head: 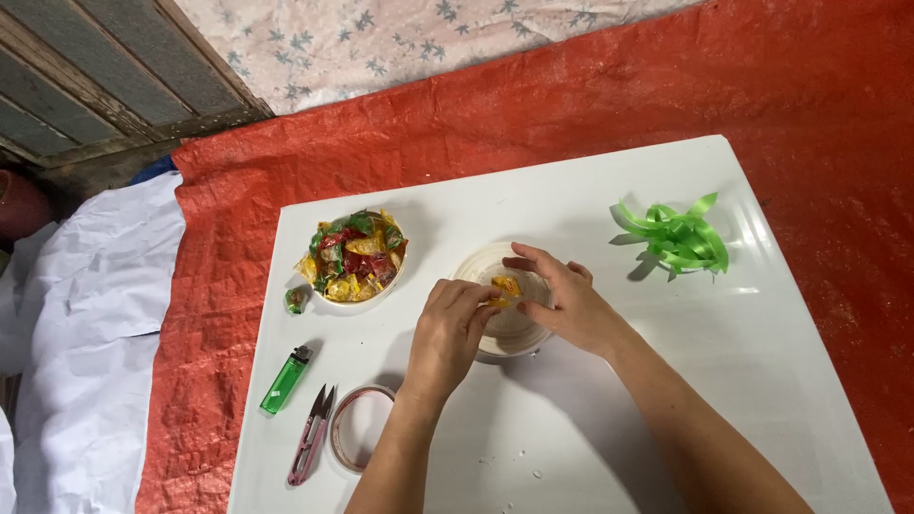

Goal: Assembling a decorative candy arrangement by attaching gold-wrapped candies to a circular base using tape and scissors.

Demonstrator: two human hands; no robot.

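A red tarp (pixel 666 95) covers the ground, with a white sheet (pixel 86 314) crumpled at its left edge and a pale flowered cloth (pixel 381 38) beyond its far edge. On the tarp stands a white table (pixel 590 447), and all the work goes on near its middle. There a clear tub (pixel 505 328) sits upright, both hands gathered over its mouth. The left hand (pixel 447 338) comes in from the near side, its fingers curled and pinched onto a yellow candy (pixel 506 286) held just above the tub's opening. The right hand (pixel 562 300) reaches across from the right, fingers bent, its fingertips touching the same candy and the tub's far rim; whether it truly grips the candy or only steadies it cannot be told. To the left of the tub, a white bowl (pixel 328 297) is heaped with wrapped candies in red, green and yellow, and one green candy (pixel 297 300) lies on the table just beside it. Far right lies a bundle of green ribbon (pixel 681 238), well apart from the hands. Near the left edge lie a tape roll (pixel 347 428), pink snips (pixel 309 447) touching it, and a green lighter (pixel 286 379).
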